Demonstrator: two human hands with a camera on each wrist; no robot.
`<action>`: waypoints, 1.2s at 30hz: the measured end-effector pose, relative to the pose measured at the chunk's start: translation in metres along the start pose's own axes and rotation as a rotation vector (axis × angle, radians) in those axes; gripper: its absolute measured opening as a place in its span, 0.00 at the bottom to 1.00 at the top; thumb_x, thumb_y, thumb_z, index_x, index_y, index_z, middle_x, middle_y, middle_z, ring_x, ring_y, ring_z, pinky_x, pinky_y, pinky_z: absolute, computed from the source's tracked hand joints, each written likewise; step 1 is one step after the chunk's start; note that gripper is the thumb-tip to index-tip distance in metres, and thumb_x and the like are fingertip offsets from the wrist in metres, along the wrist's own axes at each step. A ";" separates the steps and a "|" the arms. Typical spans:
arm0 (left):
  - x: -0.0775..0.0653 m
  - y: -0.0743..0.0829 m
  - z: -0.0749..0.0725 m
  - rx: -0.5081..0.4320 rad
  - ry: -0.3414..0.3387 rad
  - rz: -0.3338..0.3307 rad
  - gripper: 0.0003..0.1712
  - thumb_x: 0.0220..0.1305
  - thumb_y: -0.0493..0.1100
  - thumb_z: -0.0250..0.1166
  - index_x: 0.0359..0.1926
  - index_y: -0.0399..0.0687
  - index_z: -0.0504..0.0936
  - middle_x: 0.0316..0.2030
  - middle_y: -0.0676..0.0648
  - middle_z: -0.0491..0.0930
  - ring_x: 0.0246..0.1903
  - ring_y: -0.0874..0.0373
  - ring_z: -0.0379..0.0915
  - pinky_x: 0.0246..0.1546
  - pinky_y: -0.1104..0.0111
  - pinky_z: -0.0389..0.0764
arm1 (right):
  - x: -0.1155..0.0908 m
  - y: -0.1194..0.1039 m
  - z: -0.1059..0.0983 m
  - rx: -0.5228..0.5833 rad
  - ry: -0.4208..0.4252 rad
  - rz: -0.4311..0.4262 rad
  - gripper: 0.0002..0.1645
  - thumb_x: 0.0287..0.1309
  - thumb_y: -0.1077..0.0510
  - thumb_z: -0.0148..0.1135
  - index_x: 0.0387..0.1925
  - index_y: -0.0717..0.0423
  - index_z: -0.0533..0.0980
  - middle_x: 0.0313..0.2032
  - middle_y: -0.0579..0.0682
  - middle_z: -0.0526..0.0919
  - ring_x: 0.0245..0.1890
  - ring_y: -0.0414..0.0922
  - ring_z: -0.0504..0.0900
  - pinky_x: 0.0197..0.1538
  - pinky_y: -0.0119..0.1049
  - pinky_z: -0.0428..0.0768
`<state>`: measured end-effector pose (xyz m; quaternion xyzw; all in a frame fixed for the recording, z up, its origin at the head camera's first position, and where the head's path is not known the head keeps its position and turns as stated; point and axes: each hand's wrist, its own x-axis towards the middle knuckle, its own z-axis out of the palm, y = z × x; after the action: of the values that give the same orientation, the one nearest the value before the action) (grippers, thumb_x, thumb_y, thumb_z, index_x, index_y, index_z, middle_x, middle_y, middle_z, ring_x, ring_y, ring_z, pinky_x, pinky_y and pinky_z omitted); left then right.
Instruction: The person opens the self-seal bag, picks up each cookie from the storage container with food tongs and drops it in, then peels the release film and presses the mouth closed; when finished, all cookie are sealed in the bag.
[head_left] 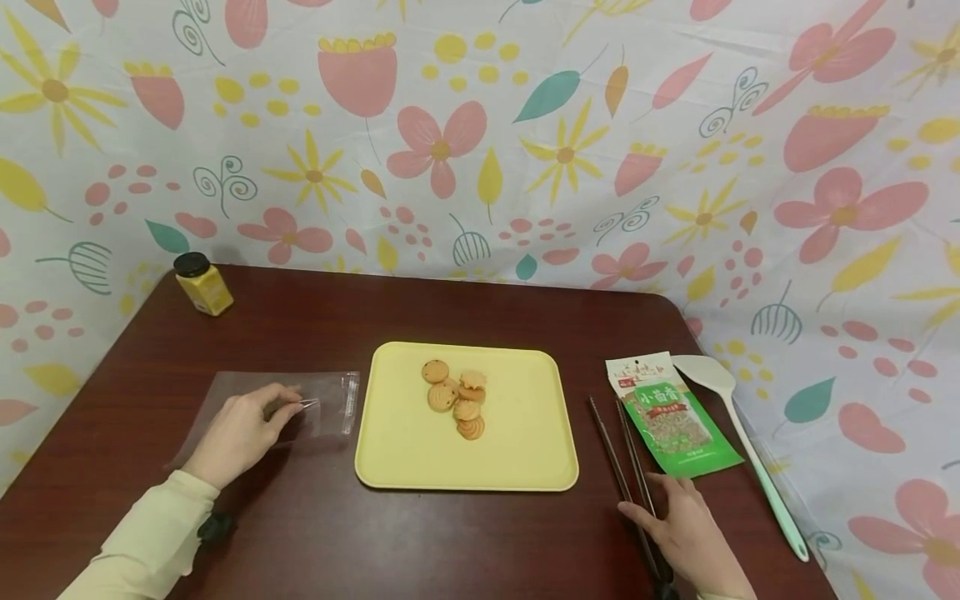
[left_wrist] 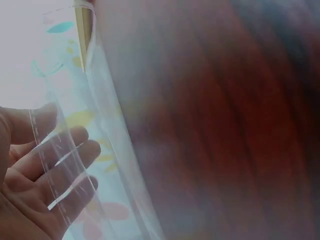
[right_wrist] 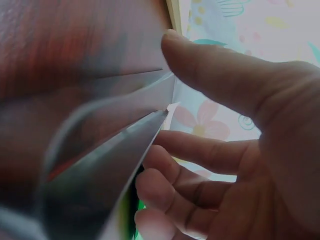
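A dark reddish-brown table (head_left: 337, 533) fills the lower half of the head view, and behind it hangs a white cloth backdrop (head_left: 525, 125) printed with pink flowers, yellow blooms and teal leaves, which wraps round the right edge of the frame as well.

At lower left, the left hand (head_left: 240, 433) rests on a clear plastic bag (head_left: 330, 400) lying flat on the table just left of the tray; its fingertips pinch the film near the bag's middle (the left wrist view shows the fingers (left_wrist: 55, 160) behind the transparent film, only loosely bent).

At lower right, the right hand (head_left: 686, 529) sits on the near end of a pair of long metal tongs (head_left: 618, 450), which lie on the table between the tray and a green snack packet (head_left: 667, 412). Its fingers curl about the tongs' arms in the right wrist view, thumb above and fingers (right_wrist: 175, 195) below.

In the centre sits a pale yellow tray (head_left: 525, 450) holding a small cluster of round biscuits (head_left: 457, 396). A white spatula with a mint handle (head_left: 738, 433) lies just right of the packet. A yellow jar with a black lid (head_left: 202, 283) stands at the table's far left corner.
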<state>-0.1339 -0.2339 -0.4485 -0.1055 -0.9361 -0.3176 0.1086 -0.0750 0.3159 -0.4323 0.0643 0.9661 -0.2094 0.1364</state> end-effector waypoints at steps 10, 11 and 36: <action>-0.001 -0.001 0.003 -0.001 0.057 0.038 0.06 0.57 0.35 0.71 0.34 0.48 0.82 0.29 0.53 0.83 0.27 0.57 0.79 0.26 0.66 0.77 | 0.001 0.001 0.006 -0.018 0.037 0.038 0.48 0.54 0.35 0.67 0.56 0.74 0.70 0.43 0.61 0.76 0.35 0.51 0.77 0.37 0.47 0.78; -0.001 -0.001 0.003 -0.007 0.062 0.044 0.06 0.57 0.34 0.71 0.34 0.47 0.82 0.30 0.52 0.83 0.27 0.59 0.79 0.25 0.67 0.76 | 0.002 0.001 0.007 -0.020 0.037 0.045 0.48 0.54 0.35 0.67 0.56 0.74 0.70 0.43 0.61 0.76 0.35 0.51 0.77 0.36 0.48 0.78; -0.002 0.002 0.004 -0.012 0.088 0.081 0.12 0.58 0.32 0.68 0.45 0.35 0.86 0.50 0.36 0.82 0.49 0.38 0.78 0.40 0.46 0.81 | -0.007 -0.005 0.003 0.066 0.192 0.007 0.29 0.68 0.56 0.52 0.57 0.80 0.64 0.48 0.75 0.64 0.43 0.65 0.74 0.43 0.58 0.76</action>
<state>-0.1318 -0.2302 -0.4515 -0.1301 -0.9235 -0.3226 0.1618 -0.0687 0.3100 -0.4310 0.0922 0.9671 -0.2335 0.0416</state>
